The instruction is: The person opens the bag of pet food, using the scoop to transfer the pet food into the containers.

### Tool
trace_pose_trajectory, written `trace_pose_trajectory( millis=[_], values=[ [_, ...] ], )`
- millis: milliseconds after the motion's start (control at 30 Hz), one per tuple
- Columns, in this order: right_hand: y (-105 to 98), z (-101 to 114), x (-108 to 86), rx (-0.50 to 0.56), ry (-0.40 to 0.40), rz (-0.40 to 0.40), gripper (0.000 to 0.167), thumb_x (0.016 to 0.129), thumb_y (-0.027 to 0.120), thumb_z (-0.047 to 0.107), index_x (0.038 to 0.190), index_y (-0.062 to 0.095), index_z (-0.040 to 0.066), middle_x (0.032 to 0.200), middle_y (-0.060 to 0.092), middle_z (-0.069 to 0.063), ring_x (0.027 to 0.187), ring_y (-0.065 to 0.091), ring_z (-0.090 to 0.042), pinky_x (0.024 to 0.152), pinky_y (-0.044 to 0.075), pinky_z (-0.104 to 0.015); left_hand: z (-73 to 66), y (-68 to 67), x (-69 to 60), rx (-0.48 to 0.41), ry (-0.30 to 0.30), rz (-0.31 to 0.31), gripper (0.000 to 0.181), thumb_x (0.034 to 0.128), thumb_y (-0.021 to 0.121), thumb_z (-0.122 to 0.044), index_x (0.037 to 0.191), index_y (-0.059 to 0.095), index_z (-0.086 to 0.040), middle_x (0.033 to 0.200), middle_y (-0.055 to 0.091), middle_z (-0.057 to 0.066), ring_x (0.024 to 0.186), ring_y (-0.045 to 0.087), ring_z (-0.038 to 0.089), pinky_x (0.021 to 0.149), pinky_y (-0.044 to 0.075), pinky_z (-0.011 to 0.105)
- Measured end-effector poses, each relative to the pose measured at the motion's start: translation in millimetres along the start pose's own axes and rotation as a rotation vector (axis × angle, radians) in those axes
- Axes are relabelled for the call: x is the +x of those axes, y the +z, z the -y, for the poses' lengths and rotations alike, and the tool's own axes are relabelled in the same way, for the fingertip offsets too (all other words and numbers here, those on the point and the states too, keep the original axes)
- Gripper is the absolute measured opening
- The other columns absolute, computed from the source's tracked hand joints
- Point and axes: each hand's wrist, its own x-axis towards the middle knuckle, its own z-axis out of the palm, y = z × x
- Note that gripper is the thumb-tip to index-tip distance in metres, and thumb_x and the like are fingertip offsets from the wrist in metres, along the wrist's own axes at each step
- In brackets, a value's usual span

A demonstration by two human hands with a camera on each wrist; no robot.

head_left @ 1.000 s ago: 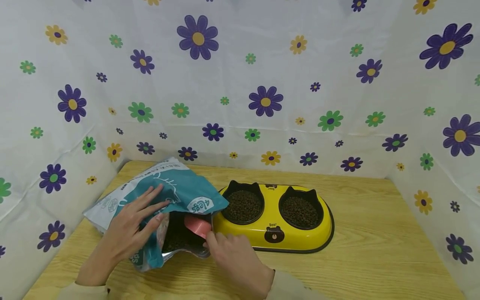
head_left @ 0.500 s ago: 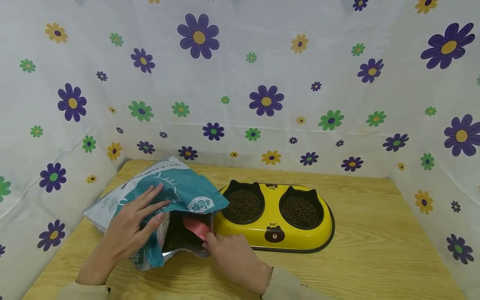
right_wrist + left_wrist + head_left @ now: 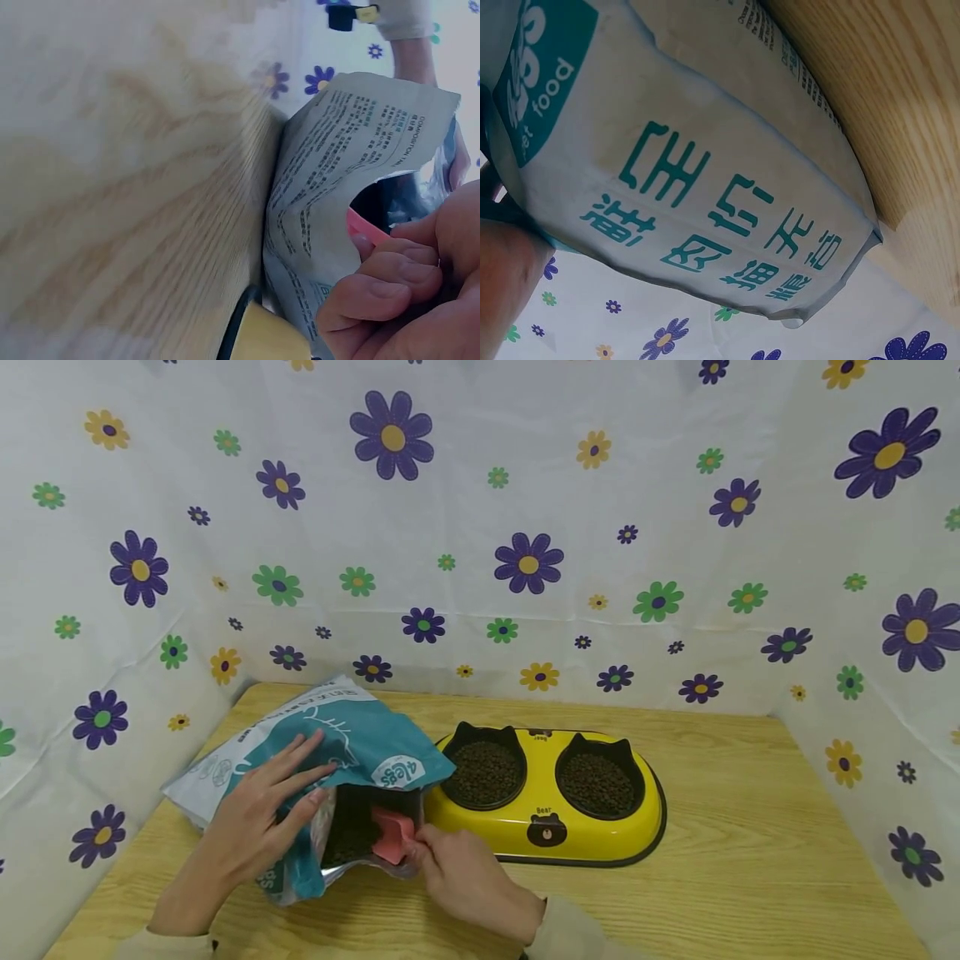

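A teal and white pet food bag (image 3: 375, 735) lies on its side, its mouth facing the person and dark kibble inside. My left hand (image 3: 255, 814) rests on the bag beside the mouth, fingers spread and mostly straight. Fingers curled, my right hand (image 3: 472, 877) grips the handle of a pink scoop (image 3: 392, 835), whose bowl is inside the bag's mouth. In the right wrist view, the curled right fingers (image 3: 375, 296) hide most of the handle. The left wrist view shows the printed side of the bag (image 3: 697, 187).
Right of the bag stands a yellow double feeder (image 3: 487, 835) with a bear print. Its two black cat-eared bowls, left (image 3: 483, 772) and right (image 3: 600, 781), hold brown kibble. Flower-patterned sheeting (image 3: 465, 527) surrounds the wooden table (image 3: 750, 843).
The scoop has turned and moved lower in the bag's mouth, with its bowl now more visible. My right hand has shifted slightly with it; the left hand stays on the bag.
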Motion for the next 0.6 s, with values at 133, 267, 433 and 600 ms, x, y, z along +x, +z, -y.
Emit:
trace_pose_trajectory(
  millis=[133,267,433,600],
  values=[
    [1,-1,2.4,0.154,0.053,-0.007,0.025,0.109,0.050,0.025,0.103,0.068,0.009,0.065,0.043,0.009,0.051,0.038,0.000,0.049,0.031,-0.017,0.0,-0.6,1.2,-0.001,0.002,-0.001,0.036,0.0986,0.064,-0.023,0.134,0.070,-0.020,0.162,0.044,0.002,0.152,0.037,0.036,0.106,0.036,0.070],
    [4,-1,4.4,0.248,0.061,-0.044,0.027,0.108,0.051,0.026,0.095,0.067,0.008,0.065,0.043,0.009,0.053,0.038,0.000,0.050,0.030,-0.017,-0.7,-1.1,2.6,-0.003,0.002,0.000,0.036,0.0988,0.064,-0.023,0.134,0.070,-0.019,0.162,0.044,0.002,0.152,0.037,0.036,0.106,0.036,0.070],
    [8,1,4.4,0.340,0.065,-0.070,0.029,0.108,0.053,0.026,0.089,0.066,0.007,0.066,0.044,0.010,0.055,0.038,0.000,0.052,0.030,-0.016,-1.9,-1.7,2.6,0.003,-0.001,0.012,0.036,0.0989,0.064,-0.024,0.135,0.070,-0.020,0.162,0.044,0.002,0.153,0.036,0.035,0.106,0.036,0.070],
    [11,0,4.5,0.418,0.092,-0.062,0.032,0.108,0.052,0.026,0.086,0.065,0.006,0.065,0.042,0.009,0.056,0.037,-0.002,0.054,0.029,-0.017,-2.2,-0.7,1.5,0.005,-0.008,0.010,0.037,0.0988,0.064,-0.024,0.135,0.070,-0.021,0.162,0.044,0.002,0.153,0.035,0.034,0.106,0.036,0.070]
  ],
)
